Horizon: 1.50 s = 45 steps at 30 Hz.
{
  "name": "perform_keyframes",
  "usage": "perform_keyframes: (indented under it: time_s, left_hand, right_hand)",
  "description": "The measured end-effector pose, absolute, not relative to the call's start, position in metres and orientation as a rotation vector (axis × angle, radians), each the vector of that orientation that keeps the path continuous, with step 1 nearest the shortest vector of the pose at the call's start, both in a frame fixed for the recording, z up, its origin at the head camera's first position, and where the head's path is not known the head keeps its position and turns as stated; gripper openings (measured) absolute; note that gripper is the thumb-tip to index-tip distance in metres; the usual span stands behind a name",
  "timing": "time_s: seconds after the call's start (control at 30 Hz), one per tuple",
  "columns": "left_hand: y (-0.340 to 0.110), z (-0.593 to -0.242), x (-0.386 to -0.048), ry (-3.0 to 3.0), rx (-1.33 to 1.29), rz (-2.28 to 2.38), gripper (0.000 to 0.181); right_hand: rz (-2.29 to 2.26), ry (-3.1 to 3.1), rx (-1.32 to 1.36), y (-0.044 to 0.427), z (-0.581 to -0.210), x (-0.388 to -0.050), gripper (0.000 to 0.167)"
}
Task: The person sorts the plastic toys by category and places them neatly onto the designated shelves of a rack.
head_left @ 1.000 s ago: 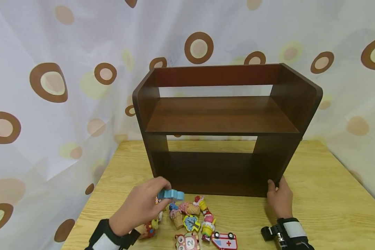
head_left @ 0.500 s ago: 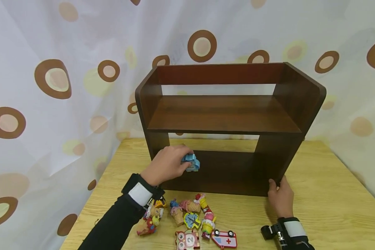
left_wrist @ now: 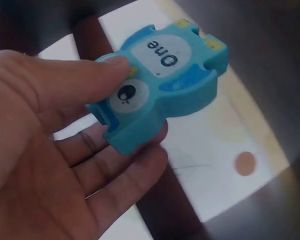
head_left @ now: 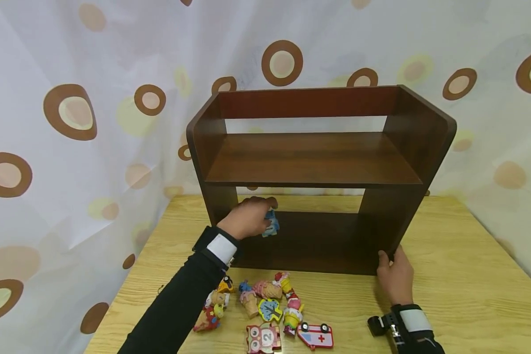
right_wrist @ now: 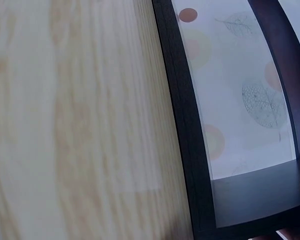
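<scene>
Patterned cloth (head_left: 128,54) hangs behind a wooden table (head_left: 478,285). Thumb over the face, fingers behind, the left hand (head_left: 249,219) pinches a blue toy (left_wrist: 162,87) marked "One" at the lower opening of a dark shelf (head_left: 314,160). To its right, the right hand (head_left: 397,280) grips the shelf's lower corner, fingers curled around it. Nearer the person than the left grip lie a tree toy (head_left: 270,310) and a toy ambulance (head_left: 315,337).

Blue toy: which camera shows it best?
The left wrist view: the blue toy is large, with "One" readable. The head view shows it small, partly covered by the left hand; the right wrist view shows none.
</scene>
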<state>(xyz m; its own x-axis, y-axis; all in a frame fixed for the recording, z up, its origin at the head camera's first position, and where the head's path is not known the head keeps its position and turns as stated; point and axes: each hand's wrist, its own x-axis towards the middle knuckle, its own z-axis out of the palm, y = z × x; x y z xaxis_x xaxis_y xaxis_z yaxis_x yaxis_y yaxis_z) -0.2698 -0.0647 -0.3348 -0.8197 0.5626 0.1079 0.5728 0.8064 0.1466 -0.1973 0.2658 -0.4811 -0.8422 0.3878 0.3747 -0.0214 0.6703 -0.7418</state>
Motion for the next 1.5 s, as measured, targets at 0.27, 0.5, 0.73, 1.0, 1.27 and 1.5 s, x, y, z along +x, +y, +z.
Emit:
perform_keyframes:
  time_s: [0.27,0.5,0.73,1.0,1.27,1.5]
  left_hand:
    - [-0.071,-0.357,-0.278,-3.043,-0.852,-0.169,0.024]
    - [-0.077,-0.374,-0.283,-2.973,-0.868,-0.056,0.017]
    - [-0.088,-0.389,-0.284,-2.961,-0.854,0.013,0.016]
    - [-0.093,-0.395,-0.285,-2.974,-0.809,0.042,0.013]
    - [-0.093,-0.406,-0.279,-2.984,-0.758,0.029,0.008]
    - [-0.096,-0.410,-0.271,-2.875,-0.773,0.127,0.004]
  right_hand:
    - [1.079,-2.371,-0.282,0.265,-0.478,-0.203,0.032]
    - [1.079,-2.363,-0.262,0.265,-0.476,-0.205,0.032]
    - [1.099,-2.359,-0.269,0.264,-0.476,-0.204,0.031]
    - [1.097,-2.351,-0.241,0.265,-0.474,-0.204,0.032]
    - [1.098,-2.376,-0.257,0.265,-0.479,-0.200,0.034]
    - [1.108,-2.392,-0.277,0.265,-0.483,-0.196,0.035]
